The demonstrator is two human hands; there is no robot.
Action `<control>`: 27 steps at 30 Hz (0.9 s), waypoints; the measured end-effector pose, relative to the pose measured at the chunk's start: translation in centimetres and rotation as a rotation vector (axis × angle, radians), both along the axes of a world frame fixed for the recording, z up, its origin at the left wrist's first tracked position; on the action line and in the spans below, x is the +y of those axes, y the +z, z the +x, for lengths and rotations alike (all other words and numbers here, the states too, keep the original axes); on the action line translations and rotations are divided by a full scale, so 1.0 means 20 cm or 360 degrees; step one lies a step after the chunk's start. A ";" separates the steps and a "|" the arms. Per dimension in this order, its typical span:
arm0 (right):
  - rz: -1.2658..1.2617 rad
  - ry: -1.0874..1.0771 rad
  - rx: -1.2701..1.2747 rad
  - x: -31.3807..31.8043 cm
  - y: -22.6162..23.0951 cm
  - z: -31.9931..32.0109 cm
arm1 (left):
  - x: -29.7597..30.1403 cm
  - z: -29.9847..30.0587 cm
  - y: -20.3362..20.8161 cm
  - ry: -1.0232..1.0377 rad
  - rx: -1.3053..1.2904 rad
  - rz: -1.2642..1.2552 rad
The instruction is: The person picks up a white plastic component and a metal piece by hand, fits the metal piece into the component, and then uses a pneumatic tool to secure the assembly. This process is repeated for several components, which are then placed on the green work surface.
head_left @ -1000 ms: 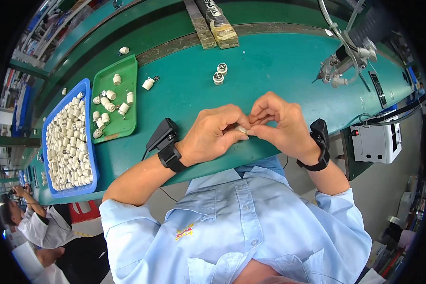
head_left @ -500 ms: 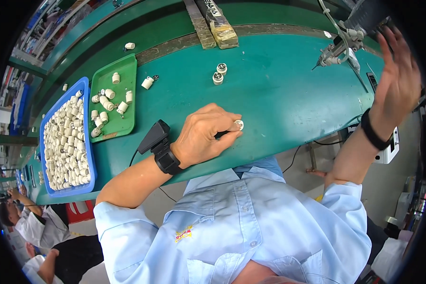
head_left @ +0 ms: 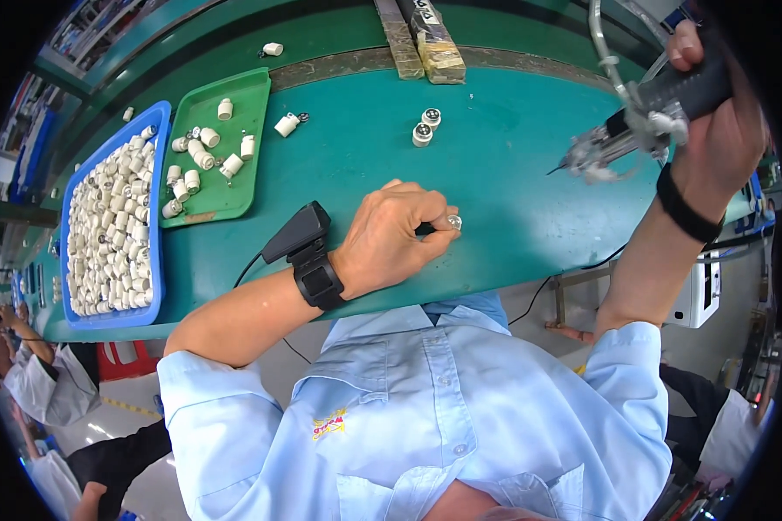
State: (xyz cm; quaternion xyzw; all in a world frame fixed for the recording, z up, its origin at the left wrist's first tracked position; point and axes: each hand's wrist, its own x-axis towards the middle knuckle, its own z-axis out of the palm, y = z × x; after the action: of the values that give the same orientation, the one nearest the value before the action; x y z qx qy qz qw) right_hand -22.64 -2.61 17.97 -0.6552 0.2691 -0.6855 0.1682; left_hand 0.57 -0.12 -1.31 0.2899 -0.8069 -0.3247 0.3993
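My left hand (head_left: 393,227) is closed over the green table, pinching a small white cylindrical part (head_left: 455,223) between thumb and fingers. Only the part's round end shows; the rest is behind the fingers. On the right, my right hand (head_left: 723,130) is wrapped round the black body of a needle-tipped dispensing gun (head_left: 608,143) with a pale hose. Its thin needle points left, well apart from the white part. Beyond my left hand, two white parts with dark, dotted tops (head_left: 422,134) stand upright side by side.
A blue tray (head_left: 159,217) full of white parts lies at the left, beside a green tray (head_left: 259,143) with several more. One loose part (head_left: 286,125) lies right of the green tray. A taped bar (head_left: 443,62) extends from the far edge. Other people sit at lower left.
My right hand has gone from open beside the dispensing gun to gripping it, and the gun has moved lower and nearer. My left hand keeps its pinch. The view has shifted slightly.
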 end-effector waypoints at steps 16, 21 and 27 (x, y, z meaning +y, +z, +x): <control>0.0067 -0.0152 -0.0087 0.08 -0.14 0.40 | -0.01 0.02 0.03 -0.0007 -0.0068 0.0105; 0.0098 -0.0173 -0.0126 0.08 -0.14 0.41 | -0.01 0.02 0.03 -0.0030 -0.0026 0.0087; 0.0132 -0.0039 -0.0121 0.09 -0.16 0.39 | 0.01 0.00 0.03 -0.0052 0.0011 0.0081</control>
State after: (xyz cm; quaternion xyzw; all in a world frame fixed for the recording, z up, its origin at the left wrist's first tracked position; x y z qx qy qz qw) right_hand -14.84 -0.76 14.85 -0.6179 0.2988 -0.7001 0.1970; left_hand 0.66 -0.01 -0.65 0.2856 -0.8017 -0.3527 0.3890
